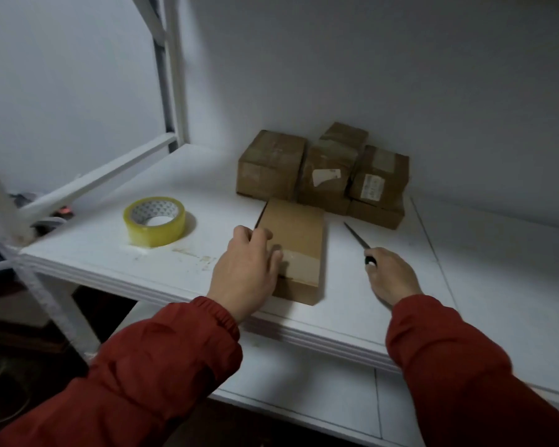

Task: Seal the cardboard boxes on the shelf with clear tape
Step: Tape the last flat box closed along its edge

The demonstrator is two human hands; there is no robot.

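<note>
Red padded sleeves (162, 366) enter from the bottom of the frame. The left hand (246, 269) grips the left edge of a flat brown cardboard box (299, 233) at centre, thumb on its clear tape strip (300, 261). To the right, the right hand (391, 275) clutches a thin dark-bladed knife (355, 237). A yellowish clear tape roll (155, 221) lies left on the white shelf (110, 253). Taped brown boxes (271, 162) are stacked behind.

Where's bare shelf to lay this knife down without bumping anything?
Widest bare patch: the shelf right of the right hand and knife. Also free: the strip between the tape roll and the left hand holding the flat box, and the back-left corner behind the roll. Crowded: the stacked boxes sit close behind the flat box.
</note>
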